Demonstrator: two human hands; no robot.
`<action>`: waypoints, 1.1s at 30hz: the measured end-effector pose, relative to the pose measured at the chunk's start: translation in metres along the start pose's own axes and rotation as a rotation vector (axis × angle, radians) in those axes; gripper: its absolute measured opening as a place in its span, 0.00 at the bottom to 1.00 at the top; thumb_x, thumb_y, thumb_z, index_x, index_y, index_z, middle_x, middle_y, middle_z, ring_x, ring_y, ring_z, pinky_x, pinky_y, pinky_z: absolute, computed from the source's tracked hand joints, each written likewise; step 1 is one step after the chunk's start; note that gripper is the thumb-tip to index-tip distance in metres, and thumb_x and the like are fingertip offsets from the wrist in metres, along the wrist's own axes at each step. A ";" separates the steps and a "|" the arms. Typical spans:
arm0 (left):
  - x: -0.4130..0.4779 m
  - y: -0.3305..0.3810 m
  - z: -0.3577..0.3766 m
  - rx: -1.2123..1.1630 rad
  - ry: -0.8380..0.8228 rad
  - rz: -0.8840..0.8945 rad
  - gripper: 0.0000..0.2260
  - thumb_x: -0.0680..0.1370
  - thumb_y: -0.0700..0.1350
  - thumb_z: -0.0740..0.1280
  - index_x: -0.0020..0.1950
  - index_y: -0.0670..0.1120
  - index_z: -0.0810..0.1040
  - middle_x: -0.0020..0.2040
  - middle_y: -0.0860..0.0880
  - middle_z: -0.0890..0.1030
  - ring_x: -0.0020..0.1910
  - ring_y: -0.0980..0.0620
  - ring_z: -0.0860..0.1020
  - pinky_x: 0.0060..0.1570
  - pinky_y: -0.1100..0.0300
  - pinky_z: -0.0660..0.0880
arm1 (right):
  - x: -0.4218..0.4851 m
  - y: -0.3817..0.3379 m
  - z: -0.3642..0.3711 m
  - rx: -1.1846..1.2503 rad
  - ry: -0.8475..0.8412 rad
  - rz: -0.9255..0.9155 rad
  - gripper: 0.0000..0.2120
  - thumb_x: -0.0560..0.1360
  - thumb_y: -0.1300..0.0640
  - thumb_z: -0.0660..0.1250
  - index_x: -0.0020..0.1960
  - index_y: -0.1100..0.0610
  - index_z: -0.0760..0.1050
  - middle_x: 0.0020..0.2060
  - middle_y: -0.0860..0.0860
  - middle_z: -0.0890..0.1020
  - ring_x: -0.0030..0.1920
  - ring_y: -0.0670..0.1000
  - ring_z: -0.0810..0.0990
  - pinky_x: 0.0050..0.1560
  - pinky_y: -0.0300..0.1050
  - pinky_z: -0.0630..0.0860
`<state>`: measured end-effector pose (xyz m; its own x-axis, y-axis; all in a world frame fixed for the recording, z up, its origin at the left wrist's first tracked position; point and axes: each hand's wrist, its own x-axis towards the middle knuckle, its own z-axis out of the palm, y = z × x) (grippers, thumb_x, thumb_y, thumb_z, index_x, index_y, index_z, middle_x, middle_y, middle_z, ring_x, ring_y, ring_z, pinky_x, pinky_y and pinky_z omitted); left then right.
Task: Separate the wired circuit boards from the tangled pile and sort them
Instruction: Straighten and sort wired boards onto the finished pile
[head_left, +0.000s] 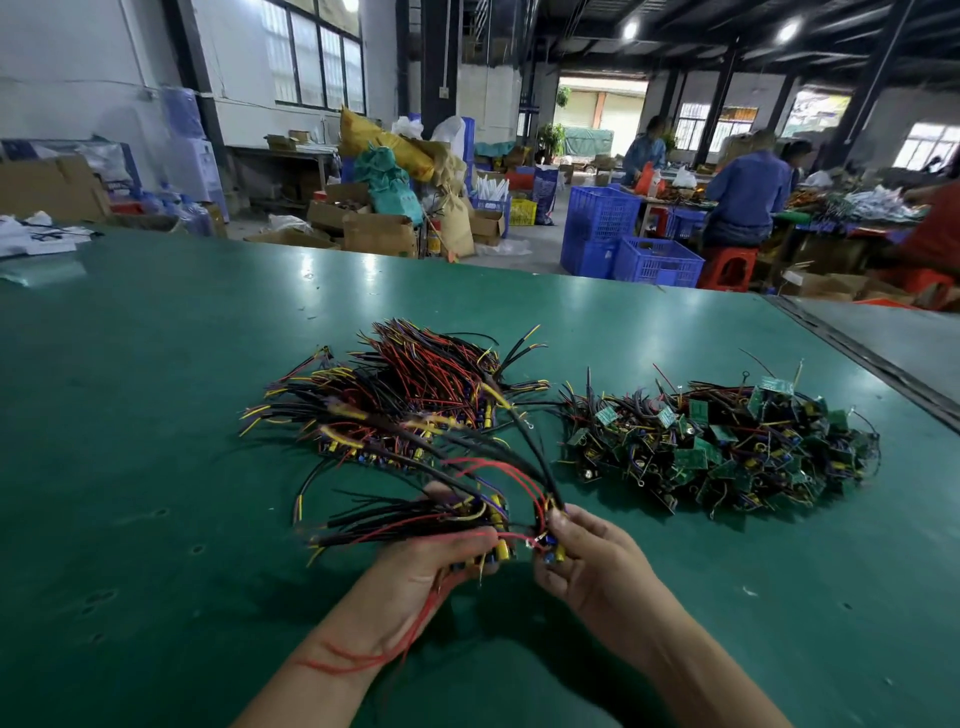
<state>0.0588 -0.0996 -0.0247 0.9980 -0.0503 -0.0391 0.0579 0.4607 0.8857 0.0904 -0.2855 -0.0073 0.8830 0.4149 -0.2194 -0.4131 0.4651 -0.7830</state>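
On the green table (156, 415), a tangled pile of green circuit boards with wires (727, 447) lies to the right. A sorted heap of boards (405, 400) lies at centre-left, its red, black and yellow wires fanned out. My left hand (431, 571) grips a bunch of wired boards (441, 514), whose wires point left and whose red wires trail over my wrist. My right hand (587, 561) pinches one wired board (550, 551) beside that bunch, and its black wires rise toward the sorted heap.
A seam and a grey table section (883, 343) run along the right. White papers (36, 239) lie at the table's far left. Beyond the far edge stand blue crates (649, 260), cardboard boxes and sacks. People work at benches at the back right.
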 end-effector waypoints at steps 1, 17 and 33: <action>-0.002 0.003 0.002 -0.020 0.054 0.008 0.13 0.61 0.34 0.76 0.43 0.40 0.82 0.40 0.44 0.84 0.39 0.50 0.83 0.35 0.59 0.80 | 0.002 0.001 -0.001 0.017 0.035 -0.032 0.05 0.67 0.64 0.71 0.42 0.58 0.79 0.36 0.54 0.82 0.32 0.50 0.81 0.32 0.42 0.79; 0.000 -0.001 -0.006 0.761 0.491 0.416 0.21 0.72 0.47 0.75 0.56 0.52 0.65 0.43 0.60 0.79 0.46 0.70 0.75 0.46 0.80 0.62 | 0.005 -0.001 -0.007 0.115 0.104 -0.203 0.11 0.63 0.58 0.74 0.43 0.55 0.76 0.37 0.52 0.82 0.36 0.49 0.82 0.32 0.40 0.78; -0.013 0.015 -0.013 1.128 0.085 0.555 0.16 0.73 0.40 0.65 0.56 0.57 0.76 0.55 0.55 0.76 0.58 0.49 0.76 0.59 0.67 0.69 | 0.008 0.001 -0.010 0.172 0.069 -0.187 0.07 0.66 0.61 0.74 0.44 0.55 0.80 0.40 0.53 0.82 0.35 0.48 0.80 0.32 0.39 0.77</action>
<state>0.0472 -0.0806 -0.0166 0.8818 -0.0168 0.4713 -0.3819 -0.6120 0.6925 0.0989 -0.2896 -0.0157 0.9581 0.2582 -0.1239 -0.2681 0.6569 -0.7047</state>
